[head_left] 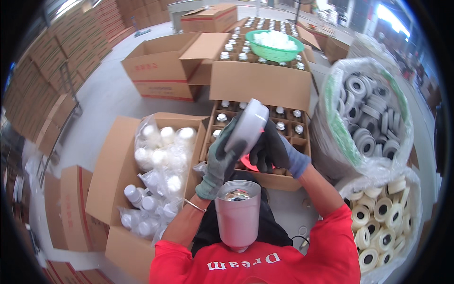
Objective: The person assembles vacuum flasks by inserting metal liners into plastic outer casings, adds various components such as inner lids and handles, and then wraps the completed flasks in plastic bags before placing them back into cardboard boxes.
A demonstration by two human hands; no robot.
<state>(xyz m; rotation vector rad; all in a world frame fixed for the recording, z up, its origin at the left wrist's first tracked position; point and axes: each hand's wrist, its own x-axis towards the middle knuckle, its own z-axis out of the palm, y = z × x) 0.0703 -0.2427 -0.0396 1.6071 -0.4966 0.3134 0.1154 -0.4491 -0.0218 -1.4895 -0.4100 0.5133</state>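
My left hand [222,154], in a grey-green glove, grips a pale grey round cap-like piece [248,124], held tilted on its edge. Close against its right side is my right hand [270,149], in a dark grey glove with the fingers curled down; what they hold, if anything, is hidden. A red thing [250,164] shows partly below the hands, its kind hidden. Between my legs, against my shirt, stands a pale grey cup-shaped housing [238,215], its mouth up and its inside shiny.
Ahead is a divided carton [260,85] of silver-topped items; behind it, a green basket [274,46] of white pieces rests on another. At left, a carton [106,175] holds bagged white parts. Bags of grey rings [366,116] and cream rings [383,213] stand at right.
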